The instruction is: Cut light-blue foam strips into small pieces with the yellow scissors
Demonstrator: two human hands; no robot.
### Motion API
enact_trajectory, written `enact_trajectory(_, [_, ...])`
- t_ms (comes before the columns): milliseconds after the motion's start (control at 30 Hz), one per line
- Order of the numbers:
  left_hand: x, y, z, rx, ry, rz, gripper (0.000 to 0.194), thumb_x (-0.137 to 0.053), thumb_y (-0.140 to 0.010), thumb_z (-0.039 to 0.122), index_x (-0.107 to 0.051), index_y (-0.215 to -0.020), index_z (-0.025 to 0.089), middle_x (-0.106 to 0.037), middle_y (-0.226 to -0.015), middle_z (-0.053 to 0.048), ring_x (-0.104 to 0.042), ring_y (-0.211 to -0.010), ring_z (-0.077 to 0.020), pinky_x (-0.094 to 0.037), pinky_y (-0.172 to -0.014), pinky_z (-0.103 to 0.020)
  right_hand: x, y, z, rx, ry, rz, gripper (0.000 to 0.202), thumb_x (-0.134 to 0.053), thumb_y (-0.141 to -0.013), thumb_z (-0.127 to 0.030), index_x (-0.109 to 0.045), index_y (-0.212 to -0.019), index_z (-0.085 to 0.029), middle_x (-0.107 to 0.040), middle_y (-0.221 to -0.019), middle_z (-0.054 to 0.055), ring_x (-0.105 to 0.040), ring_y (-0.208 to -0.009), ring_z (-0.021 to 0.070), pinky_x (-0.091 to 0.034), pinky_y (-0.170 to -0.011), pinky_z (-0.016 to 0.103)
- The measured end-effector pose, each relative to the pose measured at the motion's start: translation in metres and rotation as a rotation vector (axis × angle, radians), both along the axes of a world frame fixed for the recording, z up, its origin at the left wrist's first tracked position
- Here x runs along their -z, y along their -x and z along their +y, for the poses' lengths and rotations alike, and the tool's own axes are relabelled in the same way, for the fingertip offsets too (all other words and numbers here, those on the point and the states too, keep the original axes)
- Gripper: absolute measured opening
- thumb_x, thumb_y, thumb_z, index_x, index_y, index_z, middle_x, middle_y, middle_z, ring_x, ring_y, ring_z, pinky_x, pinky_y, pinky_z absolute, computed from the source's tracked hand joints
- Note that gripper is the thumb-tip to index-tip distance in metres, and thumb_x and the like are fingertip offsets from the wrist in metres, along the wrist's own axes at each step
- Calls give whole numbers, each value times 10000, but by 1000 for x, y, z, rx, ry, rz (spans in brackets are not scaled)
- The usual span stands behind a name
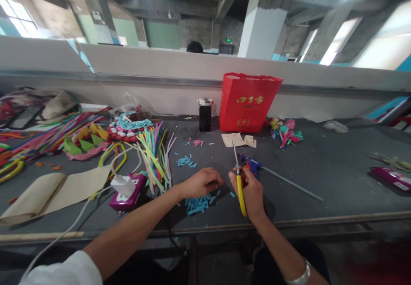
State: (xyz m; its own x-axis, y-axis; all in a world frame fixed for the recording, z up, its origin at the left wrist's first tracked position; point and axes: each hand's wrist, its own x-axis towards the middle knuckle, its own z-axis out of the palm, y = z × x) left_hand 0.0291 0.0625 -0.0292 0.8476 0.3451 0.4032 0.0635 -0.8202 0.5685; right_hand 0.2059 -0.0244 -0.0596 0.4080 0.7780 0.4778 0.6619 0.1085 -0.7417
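Yellow-handled scissors (pixel 240 195) are in my right hand (pixel 252 193), their blades pointing away from me toward a torn piece of brown paper (pixel 236 139). My left hand (pixel 202 183) hovers just above a pile of short blue pieces (pixel 198 204), its fingers curled; whether anything small is between them cannot be made out. Farther back lies a looser group of light blue pieces (pixel 186 161), with a few pink pieces (pixel 198 142) beyond it. A blue glue gun (pixel 253 165) with a long clear stick (pixel 292 184) rests just past my right hand.
Fuzzy stems (pixel 156 156), a purple power strip (pixel 128 193) with a white plug and cable, and an open brown paper roll (pixel 77 186) occupy the left. A red bag (pixel 248 104) and a black phone (pixel 204 118) stand at the back. Colourful flowers (pixel 287 133) lie right of the bag.
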Motion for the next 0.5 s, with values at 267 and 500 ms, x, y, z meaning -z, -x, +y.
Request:
enact_trajectory(267, [-12,-7,-6,-224,136,200,57,-707,-626,197,-674,-602,236,-638,-605,-7,-577,-639,-187,-408,-664,-275,-3,-2,0,-4,-8,19,316,-578,-850,-468,-650,-988,-192,-730,-880,58,-677,-718,188,-503,-683,274])
enact_trajectory(500, [-2,-19,-14,-277,305,168,173,-631,-476,49,-563,-471,208,-552,-494,16,-523,-582,-173,-404,-700,-308,-3,0,-2,-4,-5,-18,313,-565,-859,-456,-650,-1005,-192,-734,-897,59,-692,-760,193,-504,-711,272])
